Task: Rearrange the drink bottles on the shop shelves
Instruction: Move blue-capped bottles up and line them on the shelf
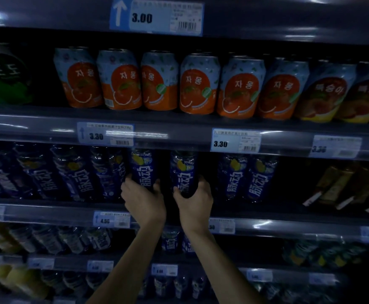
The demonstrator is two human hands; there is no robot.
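Left hand (143, 199) wrapped low around one dark-blue plastic drink bottle (143, 170), right hand (195, 198) around its neighbour (183, 172), both upright on the middle grey shelf (47, 210), gripped near the base probably for sliding along the row.

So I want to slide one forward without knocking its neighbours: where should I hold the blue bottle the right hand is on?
Probably low on the body, from the front, as the right hand does on the blue bottle. It stands upright, its cap hidden behind the shelf edge above, so only the lower body is open. Gaps either side leave room for thumb and fingers.
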